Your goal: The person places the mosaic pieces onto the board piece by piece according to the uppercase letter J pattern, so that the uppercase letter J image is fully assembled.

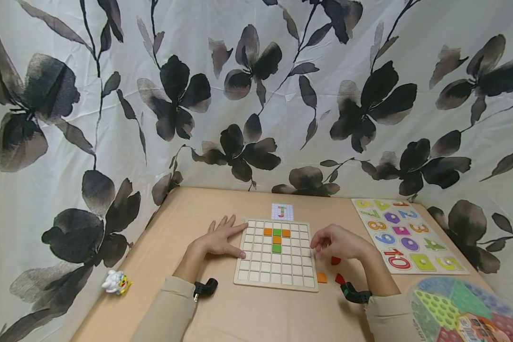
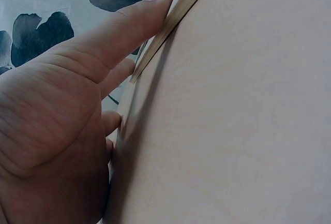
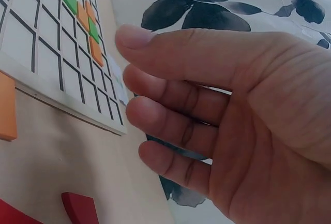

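Card (image 1: 282, 212) detail too small to read. Left hand (image 1: 219, 241) spread, touching board (image 1: 276, 277); right hand (image 1: 340, 243) empty, fingers loosely curled, beside board.

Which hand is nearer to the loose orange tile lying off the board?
The right hand: it is by the right edge of the grid board, just beyond the loose orange tile. The left hand is at the opposite, left edge.
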`<act>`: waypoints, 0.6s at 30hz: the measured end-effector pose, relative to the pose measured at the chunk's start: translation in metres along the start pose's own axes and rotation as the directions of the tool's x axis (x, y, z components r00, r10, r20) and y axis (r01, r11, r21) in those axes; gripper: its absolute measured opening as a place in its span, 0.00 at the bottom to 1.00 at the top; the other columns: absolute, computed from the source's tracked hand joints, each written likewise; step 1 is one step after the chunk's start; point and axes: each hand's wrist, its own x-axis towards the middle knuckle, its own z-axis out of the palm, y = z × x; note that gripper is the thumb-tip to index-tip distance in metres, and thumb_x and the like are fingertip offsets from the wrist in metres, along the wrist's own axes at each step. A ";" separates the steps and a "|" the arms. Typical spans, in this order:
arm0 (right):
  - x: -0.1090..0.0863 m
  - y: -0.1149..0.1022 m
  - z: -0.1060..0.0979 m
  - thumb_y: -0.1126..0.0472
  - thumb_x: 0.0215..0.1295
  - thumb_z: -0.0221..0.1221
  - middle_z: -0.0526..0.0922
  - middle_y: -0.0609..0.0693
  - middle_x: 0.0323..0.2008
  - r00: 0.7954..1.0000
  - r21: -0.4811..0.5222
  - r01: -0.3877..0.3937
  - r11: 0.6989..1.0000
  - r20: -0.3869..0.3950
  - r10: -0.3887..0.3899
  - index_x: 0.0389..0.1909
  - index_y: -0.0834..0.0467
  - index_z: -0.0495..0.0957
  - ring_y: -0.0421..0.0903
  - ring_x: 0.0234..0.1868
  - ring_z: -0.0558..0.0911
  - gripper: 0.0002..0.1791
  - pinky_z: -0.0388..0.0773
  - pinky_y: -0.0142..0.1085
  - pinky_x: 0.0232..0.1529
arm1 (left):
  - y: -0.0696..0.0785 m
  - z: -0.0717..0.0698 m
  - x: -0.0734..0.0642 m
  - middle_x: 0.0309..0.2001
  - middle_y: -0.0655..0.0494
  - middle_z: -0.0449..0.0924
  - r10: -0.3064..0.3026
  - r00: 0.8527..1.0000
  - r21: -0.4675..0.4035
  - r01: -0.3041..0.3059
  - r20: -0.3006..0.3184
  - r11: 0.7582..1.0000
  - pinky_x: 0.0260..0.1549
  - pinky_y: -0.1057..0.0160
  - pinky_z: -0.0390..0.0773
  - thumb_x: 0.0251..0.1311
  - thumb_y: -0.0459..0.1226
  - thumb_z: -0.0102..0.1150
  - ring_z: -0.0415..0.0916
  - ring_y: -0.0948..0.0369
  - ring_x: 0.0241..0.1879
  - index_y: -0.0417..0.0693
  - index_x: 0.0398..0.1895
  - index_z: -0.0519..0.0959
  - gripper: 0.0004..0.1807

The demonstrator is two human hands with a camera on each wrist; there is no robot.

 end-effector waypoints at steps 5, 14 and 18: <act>-0.001 0.001 0.003 0.70 0.54 0.75 0.82 0.49 0.27 0.989 0.057 -0.076 0.996 0.133 0.068 0.39 0.64 0.86 0.44 0.30 0.77 0.12 0.75 0.31 0.27 | -0.001 0.000 0.000 0.85 0.38 0.36 0.002 1.000 0.006 -0.002 0.000 1.000 0.76 0.28 0.26 0.50 0.65 0.74 0.28 0.37 0.84 0.65 0.83 0.59 0.56; -0.001 0.011 0.008 0.71 0.48 0.77 0.78 0.48 0.23 0.957 0.098 -0.140 0.985 0.267 0.110 0.36 0.66 0.85 0.43 0.26 0.75 0.14 0.70 0.31 0.25 | 0.000 -0.001 0.001 0.85 0.38 0.36 0.001 1.000 0.010 -0.001 0.002 1.000 0.76 0.29 0.26 0.50 0.65 0.73 0.28 0.37 0.84 0.65 0.83 0.59 0.56; 0.000 0.016 0.010 0.71 0.48 0.78 0.78 0.47 0.23 0.953 0.096 -0.154 0.983 0.277 0.122 0.37 0.65 0.85 0.43 0.26 0.75 0.15 0.69 0.31 0.25 | 0.000 -0.001 0.001 0.85 0.38 0.36 -0.001 1.000 0.011 0.001 0.003 1.000 0.76 0.29 0.26 0.50 0.65 0.73 0.28 0.37 0.84 0.66 0.83 0.59 0.56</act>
